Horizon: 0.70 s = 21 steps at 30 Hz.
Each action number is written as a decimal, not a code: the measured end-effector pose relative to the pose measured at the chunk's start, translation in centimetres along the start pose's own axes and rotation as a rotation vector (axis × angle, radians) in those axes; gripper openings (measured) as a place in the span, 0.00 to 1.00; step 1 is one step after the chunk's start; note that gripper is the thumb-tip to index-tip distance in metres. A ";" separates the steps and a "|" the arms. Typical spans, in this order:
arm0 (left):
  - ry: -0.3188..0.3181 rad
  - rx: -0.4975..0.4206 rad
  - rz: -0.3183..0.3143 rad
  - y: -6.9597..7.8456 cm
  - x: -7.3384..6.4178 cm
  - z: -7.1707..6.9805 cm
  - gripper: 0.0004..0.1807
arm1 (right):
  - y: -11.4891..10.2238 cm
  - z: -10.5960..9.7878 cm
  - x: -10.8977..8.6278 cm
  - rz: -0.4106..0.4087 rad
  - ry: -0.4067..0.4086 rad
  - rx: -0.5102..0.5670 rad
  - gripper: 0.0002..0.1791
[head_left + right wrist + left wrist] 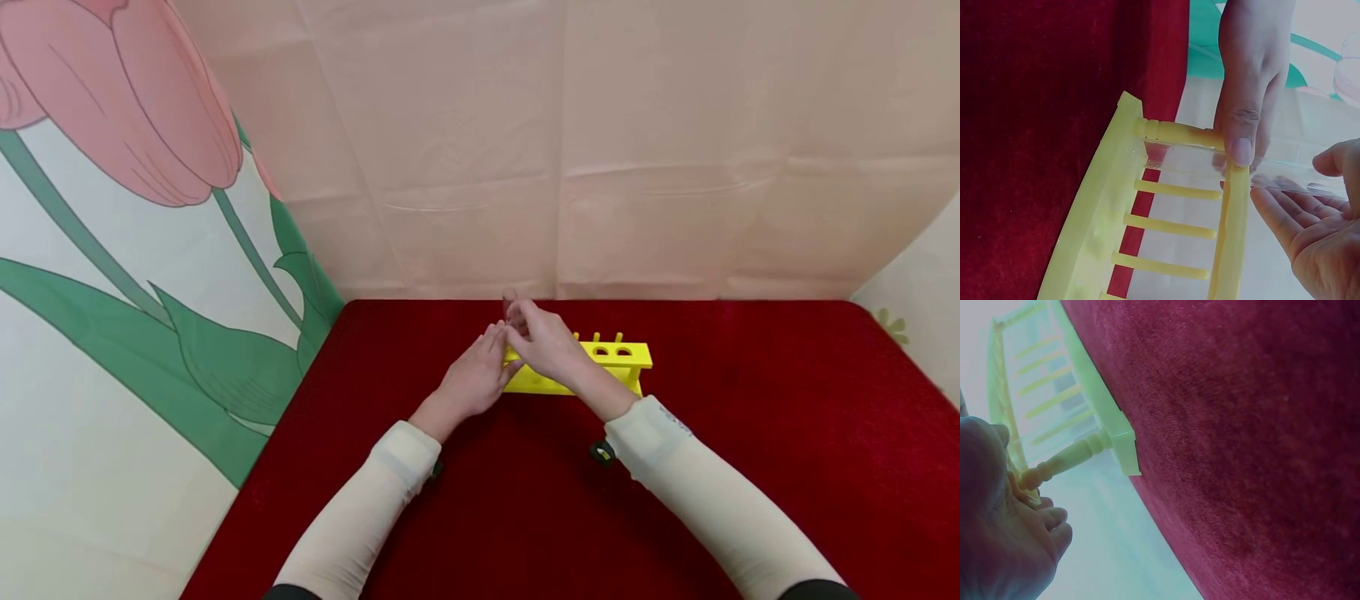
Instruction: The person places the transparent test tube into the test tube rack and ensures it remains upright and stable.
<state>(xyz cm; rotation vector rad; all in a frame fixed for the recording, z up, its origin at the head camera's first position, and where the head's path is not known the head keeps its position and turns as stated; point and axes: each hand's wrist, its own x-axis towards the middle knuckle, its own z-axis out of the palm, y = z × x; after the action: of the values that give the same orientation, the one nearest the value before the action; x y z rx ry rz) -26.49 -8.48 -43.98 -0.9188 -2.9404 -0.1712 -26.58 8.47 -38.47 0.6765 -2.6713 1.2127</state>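
A yellow test tube rack (637, 356) stands on the red cloth. My left hand (474, 375) grips the left end of its top plate, the thumb on one side and fingers on the other. A clear test tube (1185, 161) passes through the top plate at that end, its lower part inside the rack near the base. My right hand (1329, 231) holds the upper part of the tube (509, 302) between thumb and fingers, just above the plate. In the left wrist view the left hand (1004, 519) curls around the rack's (1094, 394) end beside a turned post.
The red-covered table (750, 467) extends around the rack on all sides. A pale curtain (465, 167) hangs behind its far edge, and a tulip-printed sheet (150, 375) is on the left. Several thin pegs (1172, 226) stand along the rack.
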 end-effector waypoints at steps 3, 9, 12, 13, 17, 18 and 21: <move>-0.005 -0.010 -0.004 0.1 0.0 0.0 0.40 | 0.0 0.0 -0.1 0.008 -0.002 0.003 0.13; -0.014 -0.023 -0.016 0.2 0.0 0.0 0.40 | 0.1 0.0 -0.2 0.016 -0.019 0.010 0.14; -0.015 -0.030 -0.019 0.2 0.0 0.0 0.40 | 0.1 0.1 -0.2 0.017 -0.022 0.013 0.14; -0.014 -0.032 -0.020 0.2 0.0 0.0 0.40 | 0.2 0.1 -0.2 0.020 -0.022 0.015 0.13; -0.008 -0.032 -0.014 0.2 -0.1 0.0 0.40 | 0.3 0.1 -0.2 0.025 -0.023 0.013 0.13; -0.007 -0.033 -0.014 0.2 -0.1 0.0 0.40 | 0.3 0.1 -0.2 0.026 -0.024 0.011 0.13; -0.008 -0.032 -0.014 0.2 -0.2 0.0 0.40 | 0.3 0.2 -0.2 0.026 -0.026 0.002 0.13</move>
<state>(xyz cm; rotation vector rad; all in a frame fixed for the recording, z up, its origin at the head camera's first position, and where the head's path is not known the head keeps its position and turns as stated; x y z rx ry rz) -26.22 -8.42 -43.94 -0.9048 -2.9601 -0.2163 -26.52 8.56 -38.82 0.6640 -2.7089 1.2217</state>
